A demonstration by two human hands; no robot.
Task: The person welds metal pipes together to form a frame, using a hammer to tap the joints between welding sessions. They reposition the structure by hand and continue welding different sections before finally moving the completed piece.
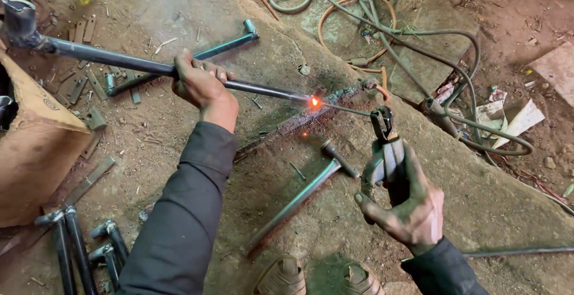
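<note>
My left hand (200,83) grips a long dark metal rod (113,57) that runs from a short tube socket at the upper left down to its tip at the middle. My right hand (406,202) is closed on a welding electrode holder (385,142), whose thin electrode (344,109) reaches left to the rod's tip. A bright orange spark (314,101) glows where electrode and rod tip meet, over a rusty flat bar (299,121) lying on the ground.
A T-shaped rod (311,187) lies below the spark, another (203,53) behind my left hand. Several finished rods (78,247) sit at the lower left beside a cardboard box (36,145). Coiled cables (382,32) sprawl at the upper right. My sandalled feet (317,277) show at the bottom.
</note>
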